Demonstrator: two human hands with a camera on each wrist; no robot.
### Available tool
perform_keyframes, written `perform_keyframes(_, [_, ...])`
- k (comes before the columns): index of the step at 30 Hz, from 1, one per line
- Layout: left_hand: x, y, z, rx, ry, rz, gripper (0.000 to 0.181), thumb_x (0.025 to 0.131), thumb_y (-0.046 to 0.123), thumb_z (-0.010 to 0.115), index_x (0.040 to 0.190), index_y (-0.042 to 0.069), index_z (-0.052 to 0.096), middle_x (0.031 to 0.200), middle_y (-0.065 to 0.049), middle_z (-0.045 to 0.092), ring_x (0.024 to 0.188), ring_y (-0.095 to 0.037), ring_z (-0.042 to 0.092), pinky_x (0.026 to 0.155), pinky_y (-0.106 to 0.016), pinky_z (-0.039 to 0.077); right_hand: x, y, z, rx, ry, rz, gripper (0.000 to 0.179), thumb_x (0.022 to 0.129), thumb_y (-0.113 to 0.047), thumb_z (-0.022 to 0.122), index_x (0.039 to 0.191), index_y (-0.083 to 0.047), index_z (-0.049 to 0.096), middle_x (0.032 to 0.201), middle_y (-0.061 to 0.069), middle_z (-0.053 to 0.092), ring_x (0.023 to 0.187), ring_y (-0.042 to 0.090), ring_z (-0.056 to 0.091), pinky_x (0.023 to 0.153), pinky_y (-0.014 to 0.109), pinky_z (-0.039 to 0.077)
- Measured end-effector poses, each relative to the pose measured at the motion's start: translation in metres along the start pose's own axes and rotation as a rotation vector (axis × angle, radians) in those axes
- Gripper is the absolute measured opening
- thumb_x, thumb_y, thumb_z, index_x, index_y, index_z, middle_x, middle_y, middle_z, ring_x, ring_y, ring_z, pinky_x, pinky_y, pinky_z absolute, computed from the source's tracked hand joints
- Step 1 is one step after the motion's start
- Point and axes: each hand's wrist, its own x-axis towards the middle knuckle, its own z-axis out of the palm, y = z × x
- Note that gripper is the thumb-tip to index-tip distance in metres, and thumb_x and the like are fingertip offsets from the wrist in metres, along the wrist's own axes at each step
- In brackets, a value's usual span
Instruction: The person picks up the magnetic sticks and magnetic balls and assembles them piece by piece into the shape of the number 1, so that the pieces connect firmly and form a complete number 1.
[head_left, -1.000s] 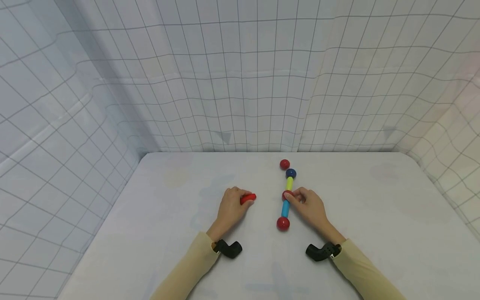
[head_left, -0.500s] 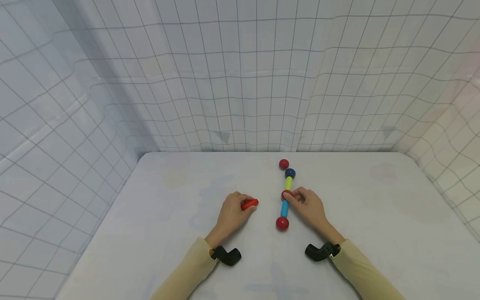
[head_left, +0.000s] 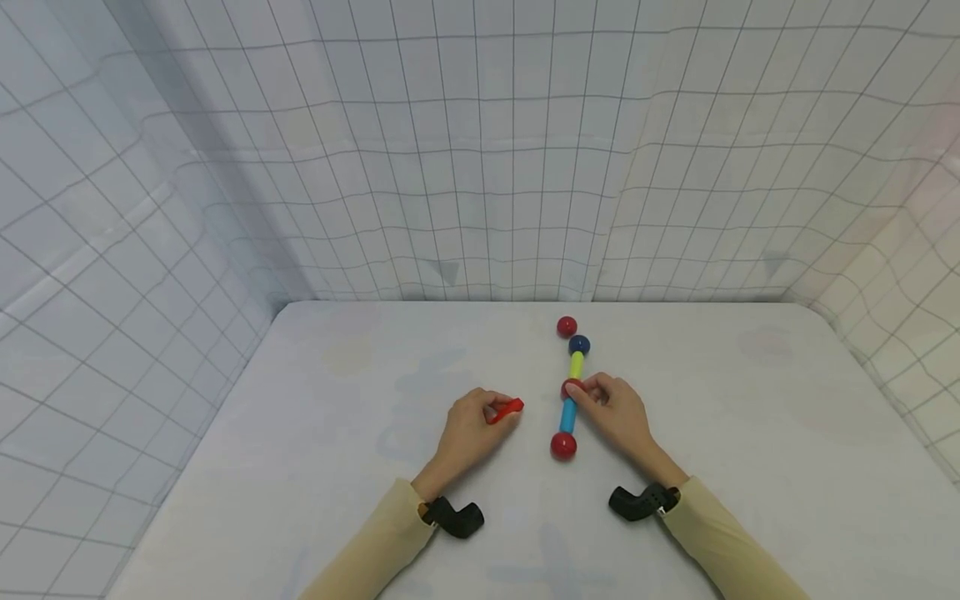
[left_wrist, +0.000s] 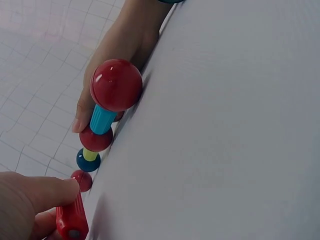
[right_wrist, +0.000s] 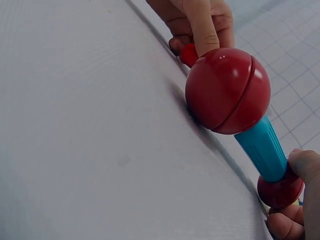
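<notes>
My left hand (head_left: 467,429) pinches a red ribbed rod (head_left: 507,410) between thumb and fingers, left of a line of balls and rods. A grey round end shows on the rod in the left wrist view. With thumb and fingers, my right hand (head_left: 621,414) holds the middle red ball (head_left: 572,388) of that line. From this ball a light blue rod (head_left: 568,417) runs toward me to a larger-looking red ball (head_left: 563,446). On its far side, a yellow-green rod (head_left: 577,365) leads to a dark blue ball (head_left: 579,344).
Another red ball (head_left: 567,326) sits just beyond the dark blue ball, near the back of the white table (head_left: 735,400). White grid-patterned curtains (head_left: 480,167) enclose the back and sides. Each wrist wears a black camera mount (head_left: 459,518).
My left hand has shifted slightly toward me and to the right, and the red rod in it has turned to a steeper slant. My right hand keeps its hold on the middle ball.
</notes>
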Motion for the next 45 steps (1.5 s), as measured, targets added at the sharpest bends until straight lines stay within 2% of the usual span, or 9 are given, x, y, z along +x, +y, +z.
perform_keyframes(5, [-0.002,0.004,0.001,-0.021,-0.007,-0.024,0.019,0.083,0.024,0.074,0.097,0.011,0.073,0.081,0.006,0.06,0.066,-0.007,0.05,0.059,-0.024,0.042,0.0,0.0,0.0,-0.006,-0.001,0.009,0.033,0.087,-0.042,0.067,0.089,-0.009,0.066,0.069,-0.001,0.051,0.069,0.018,0.044,0.058,0.031,0.034])
perform_keyframes(11, [-0.004,0.005,0.0,-0.041,-0.023,-0.017,0.018,0.082,0.024,0.074,0.095,0.011,0.072,0.079,0.008,0.061,0.062,-0.006,0.05,0.057,-0.023,0.042,0.0,-0.001,0.0,-0.005,-0.002,0.013,0.033,0.087,-0.042,0.067,0.089,-0.009,0.066,0.069,0.0,0.051,0.07,0.019,0.044,0.059,0.032,0.033])
perform_keyframes(26, [-0.01,0.018,-0.003,-0.097,-0.113,-0.031,0.019,0.082,0.024,0.073,0.095,0.011,0.07,0.076,0.009,0.061,0.059,-0.005,0.051,0.055,-0.024,0.043,0.0,-0.002,-0.001,-0.006,-0.009,0.018,0.034,0.087,-0.042,0.067,0.091,-0.008,0.067,0.07,0.0,0.052,0.07,0.019,0.045,0.059,0.032,0.034])
perform_keyframes(33, [-0.014,0.022,-0.003,-0.175,-0.183,-0.077,0.018,0.082,0.023,0.074,0.093,0.01,0.068,0.077,0.009,0.063,0.062,-0.006,0.055,0.06,-0.023,0.047,0.0,-0.002,-0.001,-0.007,-0.012,0.019,0.035,0.087,-0.043,0.067,0.091,-0.008,0.067,0.07,-0.001,0.053,0.07,0.018,0.045,0.059,0.031,0.034])
perform_keyframes(45, [-0.021,0.022,0.002,-0.25,-0.236,-0.096,0.021,0.08,0.023,0.077,0.091,0.008,0.069,0.074,0.009,0.064,0.059,-0.006,0.057,0.056,-0.023,0.048,0.0,-0.003,-0.001,-0.002,-0.009,0.014,0.035,0.087,-0.043,0.067,0.09,-0.009,0.066,0.069,-0.001,0.052,0.07,0.018,0.045,0.058,0.031,0.035])
